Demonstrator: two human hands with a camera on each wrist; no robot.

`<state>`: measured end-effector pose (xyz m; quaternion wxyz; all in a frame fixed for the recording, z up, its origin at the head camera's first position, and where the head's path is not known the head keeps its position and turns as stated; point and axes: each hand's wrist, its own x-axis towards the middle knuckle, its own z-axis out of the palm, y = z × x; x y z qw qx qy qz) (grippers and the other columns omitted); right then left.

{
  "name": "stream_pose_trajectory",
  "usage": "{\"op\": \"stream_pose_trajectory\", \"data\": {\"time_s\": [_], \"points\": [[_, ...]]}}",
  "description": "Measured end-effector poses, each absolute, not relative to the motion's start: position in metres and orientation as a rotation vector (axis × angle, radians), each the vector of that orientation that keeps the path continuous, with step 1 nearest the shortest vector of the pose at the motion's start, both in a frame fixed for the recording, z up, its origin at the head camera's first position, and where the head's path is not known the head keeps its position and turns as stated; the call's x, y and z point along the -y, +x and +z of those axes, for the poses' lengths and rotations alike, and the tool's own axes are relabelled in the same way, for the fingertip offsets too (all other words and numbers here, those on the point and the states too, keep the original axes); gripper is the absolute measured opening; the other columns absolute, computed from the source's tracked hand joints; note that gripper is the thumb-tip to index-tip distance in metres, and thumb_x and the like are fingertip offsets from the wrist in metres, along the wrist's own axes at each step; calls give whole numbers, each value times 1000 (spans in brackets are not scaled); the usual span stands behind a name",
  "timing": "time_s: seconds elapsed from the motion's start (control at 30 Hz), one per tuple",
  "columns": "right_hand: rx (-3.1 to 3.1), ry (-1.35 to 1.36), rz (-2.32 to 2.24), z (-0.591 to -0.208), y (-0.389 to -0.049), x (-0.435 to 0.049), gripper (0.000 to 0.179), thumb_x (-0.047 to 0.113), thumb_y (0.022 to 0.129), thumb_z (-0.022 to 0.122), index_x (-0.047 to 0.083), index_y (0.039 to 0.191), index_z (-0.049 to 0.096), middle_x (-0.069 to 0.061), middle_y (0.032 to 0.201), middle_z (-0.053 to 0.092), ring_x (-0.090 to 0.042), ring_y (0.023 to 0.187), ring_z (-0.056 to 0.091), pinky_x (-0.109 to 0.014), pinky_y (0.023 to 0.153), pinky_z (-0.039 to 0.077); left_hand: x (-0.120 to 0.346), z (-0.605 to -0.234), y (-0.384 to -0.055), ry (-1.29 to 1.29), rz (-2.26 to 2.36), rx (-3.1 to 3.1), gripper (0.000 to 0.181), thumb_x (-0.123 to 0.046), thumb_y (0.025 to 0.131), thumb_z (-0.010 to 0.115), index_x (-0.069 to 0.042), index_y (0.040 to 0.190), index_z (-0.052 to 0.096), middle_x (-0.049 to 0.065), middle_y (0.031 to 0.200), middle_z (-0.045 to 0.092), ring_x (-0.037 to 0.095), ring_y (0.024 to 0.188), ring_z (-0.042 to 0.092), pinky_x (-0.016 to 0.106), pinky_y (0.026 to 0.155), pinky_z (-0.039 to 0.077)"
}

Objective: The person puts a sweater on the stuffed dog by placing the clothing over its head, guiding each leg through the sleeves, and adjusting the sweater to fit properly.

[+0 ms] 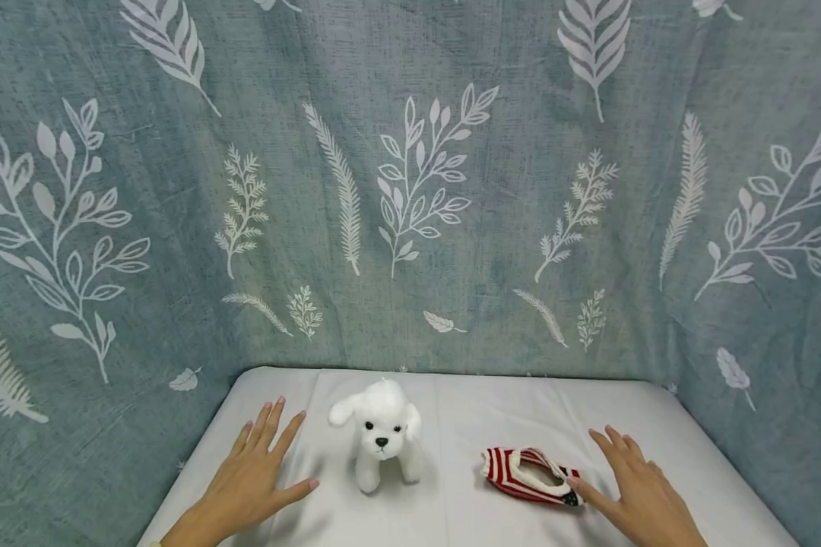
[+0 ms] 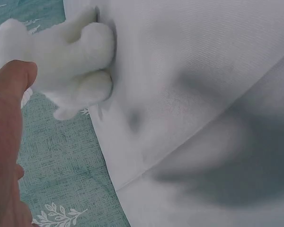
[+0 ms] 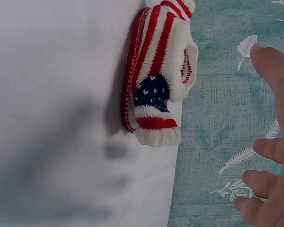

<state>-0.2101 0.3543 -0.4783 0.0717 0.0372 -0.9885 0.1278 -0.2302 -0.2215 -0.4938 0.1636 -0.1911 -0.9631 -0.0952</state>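
A white plush dog [image 1: 383,433] stands upright on the white table, facing the head camera; the left wrist view shows its body and legs [image 2: 75,56]. To its right lies a small knitted garment [image 1: 513,475] with red and white stripes, a cream-edged opening and a navy patch with white marks [image 3: 152,92]. My left hand [image 1: 256,467] is spread above the table, left of the dog, holding nothing. My right hand [image 1: 636,486] hovers beside the garment's right end, fingers extended and empty. Whether its thumb touches the knit cannot be told from the head view.
The table [image 1: 451,410] has a white cover with fold lines. Blue-green curtains [image 1: 486,319] with white leaf prints enclose it at the back and on both sides. Shadows of the hands fall on the cover.
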Motion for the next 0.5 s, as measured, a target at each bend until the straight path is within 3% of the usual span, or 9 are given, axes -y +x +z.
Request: {"op": "stream_pose_trajectory", "data": {"time_s": [0.07,0.17,0.3,0.5], "points": [[2992,96,399,-477,-209,-353,101,78,88,56,2,153,41,-35,154,36,-63,136,32,-81,92,33,221,-494,-230,-556,-279,2738,96,-74,89,60,-17,162,34,19,169,17,41,154,17,65,115,23],[3021,40,429,-474,-208,-351,100,80,88,54,4,152,45,-34,148,45,-58,128,46,-72,84,45,219,-495,-230,-575,-295,2717,89,-68,91,63,-14,158,42,19,166,28,40,150,30,63,111,34],[3048,-52,481,-470,-207,-349,92,80,88,54,5,143,56,-26,128,64,-42,103,67,-58,73,54,216,-495,-230,-550,-358,2729,73,-55,93,70,-11,149,53,18,154,48,37,130,56,56,94,50],[3053,-99,629,-473,-206,-347,68,65,94,62,6,127,67,-3,99,74,-16,76,68,-44,67,55,207,-492,-232,-443,-559,2831,44,-39,94,75,-16,130,64,2,125,68,19,101,69,40,80,56]]}}
